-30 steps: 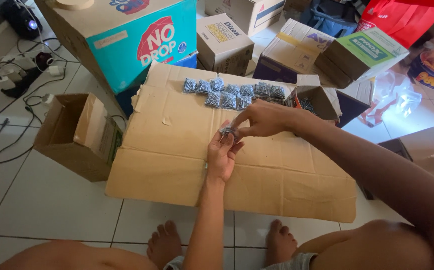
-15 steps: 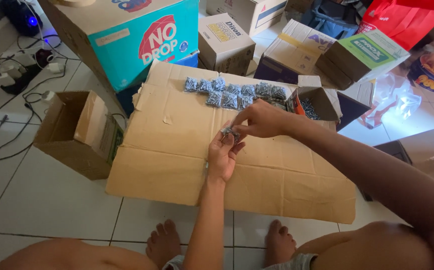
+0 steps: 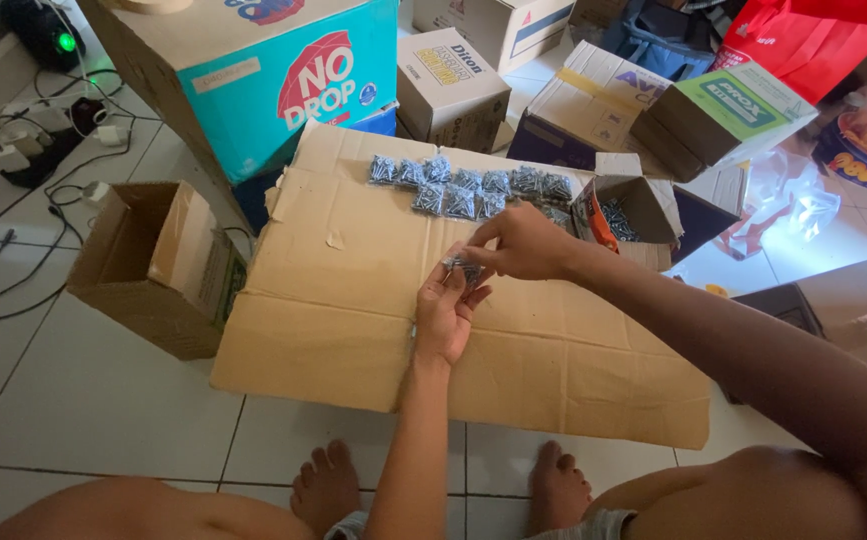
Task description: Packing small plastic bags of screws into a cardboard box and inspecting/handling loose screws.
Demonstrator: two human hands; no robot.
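My left hand (image 3: 445,315) is palm up over the flattened cardboard sheet (image 3: 353,300), cupping a small clear bag of dark screws (image 3: 465,270). My right hand (image 3: 523,243) reaches in from the right and pinches the top of that same bag with thumb and fingers. Both hands meet above the middle of the sheet. Several filled little bags of screws (image 3: 468,188) lie in rows at the sheet's far edge.
A small open carton with loose screws (image 3: 628,205) sits at the far right of the sheet. An empty open brown box (image 3: 148,265) stands on the left. A big blue box (image 3: 273,80), other cartons (image 3: 453,85) and cables (image 3: 23,150) lie beyond. My bare feet (image 3: 328,485) rest near the sheet's front edge.
The hands stay together on the small bag, with only slight finger movement. The view has drifted a little; nothing else has moved.
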